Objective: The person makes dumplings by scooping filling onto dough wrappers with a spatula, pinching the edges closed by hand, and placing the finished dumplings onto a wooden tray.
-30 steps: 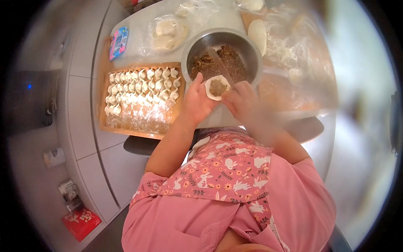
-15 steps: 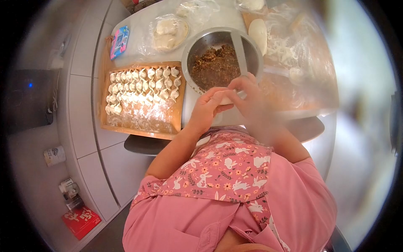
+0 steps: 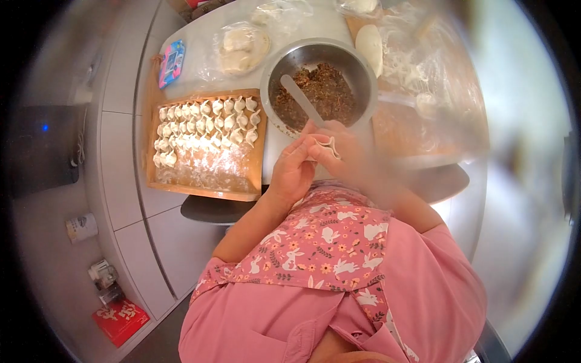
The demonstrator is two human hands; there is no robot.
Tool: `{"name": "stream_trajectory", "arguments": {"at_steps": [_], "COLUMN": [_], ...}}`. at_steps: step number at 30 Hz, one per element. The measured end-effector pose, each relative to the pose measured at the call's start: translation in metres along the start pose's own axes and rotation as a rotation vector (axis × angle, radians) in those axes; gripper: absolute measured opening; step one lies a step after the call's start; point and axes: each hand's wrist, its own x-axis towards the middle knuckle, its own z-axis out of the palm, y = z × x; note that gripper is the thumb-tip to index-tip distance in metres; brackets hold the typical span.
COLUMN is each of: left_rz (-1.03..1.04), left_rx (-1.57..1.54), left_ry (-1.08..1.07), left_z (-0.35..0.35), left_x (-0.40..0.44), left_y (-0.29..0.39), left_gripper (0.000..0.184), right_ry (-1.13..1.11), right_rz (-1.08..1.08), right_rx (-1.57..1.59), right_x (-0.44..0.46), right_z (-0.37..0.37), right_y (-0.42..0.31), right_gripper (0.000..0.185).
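Observation:
Just below the metal bowl (image 3: 369,91), my two hands meet around a dumpling (image 3: 328,147), whose pale folded wrapper edge shows between them. My left hand (image 3: 293,164) is closed on it from the left. With its fingers pressed at the wrapper, my right hand (image 3: 340,148) also grips a flat pale spatula (image 3: 301,98); its blade points up and left over the bowl. Dark minced filling (image 3: 318,97) lies in the bowl. Most of the dumpling is hidden by fingers, and the right wrist is blurred.
A wooden tray (image 3: 209,172) at left carries rows of finished dumplings (image 3: 209,124). Dough under plastic (image 3: 238,51) sits behind it, near a blue-pink packet (image 3: 172,63). A floured board (image 3: 402,130) lies at right, with a white oval piece (image 3: 369,49) at its edge.
The spatula has swung from upright at the bowl's right side to a leftward tilt over the filling. My right hand has turned and moved slightly left and down; the wrapper's edge now shows folded.

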Motion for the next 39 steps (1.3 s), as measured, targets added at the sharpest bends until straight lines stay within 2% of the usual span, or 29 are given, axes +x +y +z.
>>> {"name": "stream_trajectory", "arguments": {"at_steps": [2, 3, 5, 7, 9, 11, 12, 13, 14, 15, 16, 18, 20, 22, 23, 25, 26, 27, 29, 30, 31, 35, 38, 39], "left_rz": [0.041, 0.044, 0.147, 0.138, 0.126, 0.194, 0.218, 0.122, 0.025, 0.025, 0.089, 0.152, 0.117, 0.130, 0.141, 0.130, 0.125, 0.120, 0.397, 0.397, 0.498, 0.785, 0.770, 0.771], "left_rx": [0.188, 0.188, 0.347, 0.372, 0.397, 0.523, 0.565, 0.326, 0.085, 0.086, 0.376, 0.666, 0.513, 0.568, 0.623, 0.657, 0.674, 0.691, 1.064, 1.063, 1.098, 1.195, 1.080, 1.079], "left_ry": [0.037, 0.039, 0.011, -0.008, -0.028, -0.133, -0.167, -0.050, 0.066, 0.067, 0.044, 0.021, 0.032, 0.019, 0.004, 0.004, 0.003, 0.002, -0.084, -0.084, -0.098, -0.111, -0.089, -0.086], "left_z": [0.000, -0.001, -0.002, 0.004, 0.010, 0.012, 0.012, 0.012, 0.013, 0.015, 0.019, 0.018, 0.010, 0.013, 0.014, 0.014, 0.016, 0.018, 0.030, 0.030, 0.030, 0.030, 0.028, 0.028], "left_x": [-0.001, -0.002, -0.003, -0.007, -0.010, -0.013, -0.015, -0.016, -0.018, -0.020, -0.021, -0.020, -0.016, -0.016, -0.016, -0.016, -0.016, -0.015, -0.014, -0.013, -0.012, -0.008, -0.006, -0.006], "left_y": [0.003, 0.004, 0.004, 0.010, 0.014, 0.014, 0.013, 0.009, 0.006, 0.005, 0.005, 0.002, -0.001, 0.002, 0.004, 0.006, 0.007, 0.008, 0.011, 0.010, 0.009, 0.007, 0.006, 0.006], "left_gripper": [0.024, 0.024, 0.024, 0.025, 0.026, 0.030, 0.032, 0.035, 0.038, 0.038, 0.041, 0.044, 0.045, 0.045, 0.044, 0.043, 0.043, 0.042, 0.045, 0.045, 0.046, 0.048, 0.048, 0.048], "right_ry": [0.018, -0.001, -0.024, -0.140, -0.115, -0.091, -0.063, -0.034, -0.036, -0.095, -0.155, -0.130, -0.107, -0.076, -0.077, -0.080, -0.078, -0.099, -0.118, -0.112, -0.106, -0.076, -0.012, 0.013], "right_rz": [0.006, 0.021, 0.036, 0.119, 0.087, 0.054, 0.292, 0.530, 0.529, 0.603, 0.679, 0.642, 0.608, 0.793, 0.793, 0.570, 0.570, 0.323, 0.076, -0.066, -0.206, -0.283, -0.365, -0.322], "right_rx": [0.021, -0.028, -0.077, -0.087, -0.034, 0.018, 0.213, 0.409, 0.411, 0.493, 0.574, 0.539, 0.502, 0.594, 0.594, 0.670, 0.669, 0.483, 0.294, 0.133, -0.029, 0.057, -0.015, -0.036], "right_x": [-0.001, -0.002, -0.003, -0.004, -0.004, -0.005, -0.008, -0.009, -0.008, -0.006, -0.004, -0.007, -0.007, -0.004, -0.006, -0.009, -0.011, -0.012, -0.013, -0.013, -0.012, -0.007, -0.007, -0.006], "right_z": [0.001, 0.001, -0.002, -0.005, -0.003, 0.001, 0.005, 0.008, 0.007, 0.005, 0.004, 0.006, 0.006, 0.001, 0.003, 0.005, 0.001, -0.005, -0.009, -0.006, -0.005, 0.003, 0.010, 0.011], "right_y": [-0.004, -0.007, -0.012, -0.015, -0.018, -0.018, -0.017, -0.016, -0.017, -0.017, -0.018, -0.023, -0.032, -0.041, -0.037, -0.028, -0.029, -0.036, -0.035, -0.027, -0.021, -0.014, -0.009, -0.012], "right_gripper": [0.031, 0.030, 0.029, 0.034, 0.036, 0.039, 0.040, 0.042, 0.042, 0.043, 0.043, 0.042, 0.041, 0.039, 0.039, 0.040, 0.040, 0.036, 0.032, 0.027, 0.021, 0.015, 0.019, 0.019]}}
